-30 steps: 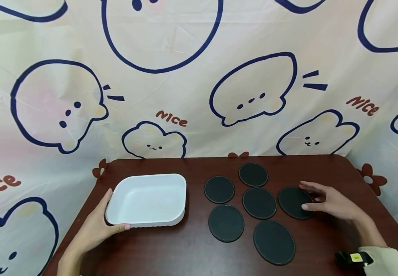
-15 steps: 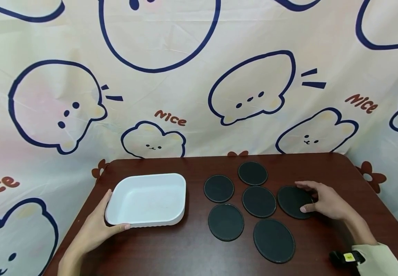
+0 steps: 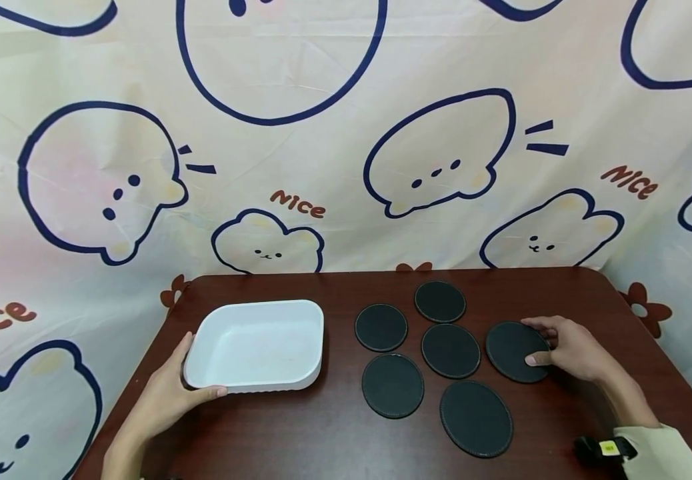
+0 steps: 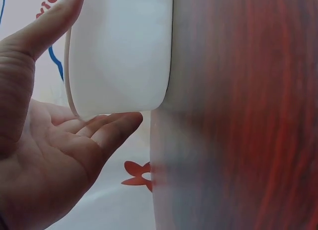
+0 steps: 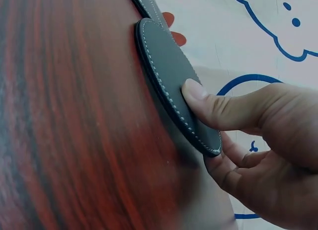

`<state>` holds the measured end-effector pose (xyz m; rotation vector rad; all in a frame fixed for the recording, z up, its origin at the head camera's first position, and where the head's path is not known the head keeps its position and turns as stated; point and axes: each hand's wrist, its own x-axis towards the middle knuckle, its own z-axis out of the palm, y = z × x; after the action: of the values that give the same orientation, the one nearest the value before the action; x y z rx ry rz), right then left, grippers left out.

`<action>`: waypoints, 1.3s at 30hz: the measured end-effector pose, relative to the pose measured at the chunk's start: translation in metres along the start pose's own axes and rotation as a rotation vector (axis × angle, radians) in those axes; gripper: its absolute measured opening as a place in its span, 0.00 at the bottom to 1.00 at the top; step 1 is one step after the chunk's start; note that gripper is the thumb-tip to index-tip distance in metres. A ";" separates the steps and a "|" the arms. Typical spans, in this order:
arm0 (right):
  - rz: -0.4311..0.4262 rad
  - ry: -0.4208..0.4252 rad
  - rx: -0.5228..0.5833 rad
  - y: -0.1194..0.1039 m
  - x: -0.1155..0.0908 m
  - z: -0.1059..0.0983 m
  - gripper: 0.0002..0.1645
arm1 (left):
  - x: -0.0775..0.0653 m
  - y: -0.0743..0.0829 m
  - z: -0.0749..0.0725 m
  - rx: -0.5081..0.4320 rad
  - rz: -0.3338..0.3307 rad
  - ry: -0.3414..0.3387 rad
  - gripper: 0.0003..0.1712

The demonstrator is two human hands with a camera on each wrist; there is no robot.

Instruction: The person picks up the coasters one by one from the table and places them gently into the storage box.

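Note:
My left hand (image 3: pixel 163 397) holds the near left corner of a white rectangular plastic tray (image 3: pixel 256 347), thumb against the near side and fingers along the left end. Bare white floor shows inside the tray, which sits on the table's left half. At the right, my right hand (image 3: pixel 574 347) pinches a round black coaster (image 3: pixel 515 351) by its right edge. In the right wrist view, the thumb presses the top of this coaster (image 5: pixel 169 71), which has pale edge stitching, and the fingers are at its lower edge. That edge looks slightly raised off the table.
Several more black coasters lie flat between the tray and my right hand, among them a middle one (image 3: pixel 451 351) and a near one (image 3: pixel 477 419). Beneath everything is a dark reddish-brown table (image 3: pixel 298 440). A patterned cloth (image 3: pixel 346 167) hangs behind it.
My right hand has closed in on the coaster's right edge, and the coaster has shifted slightly right, away from the middle one. The left hand and tray stay put.

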<state>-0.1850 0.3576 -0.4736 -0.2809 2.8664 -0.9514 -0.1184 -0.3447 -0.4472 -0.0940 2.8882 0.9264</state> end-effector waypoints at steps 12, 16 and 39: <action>0.023 0.015 0.026 -0.002 -0.004 -0.006 0.33 | 0.000 0.000 0.000 -0.028 -0.029 -0.001 0.81; 0.024 0.015 0.075 -0.002 -0.006 -0.008 0.31 | -0.002 -0.001 0.001 -0.041 -0.028 0.002 0.81; 0.056 -0.039 0.227 -0.001 -0.007 -0.015 0.32 | -0.005 -0.007 0.007 -0.165 0.017 0.004 0.71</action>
<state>-0.1809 0.3669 -0.4603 -0.1946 2.6835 -1.2317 -0.1121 -0.3465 -0.4562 -0.0855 2.8156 1.1670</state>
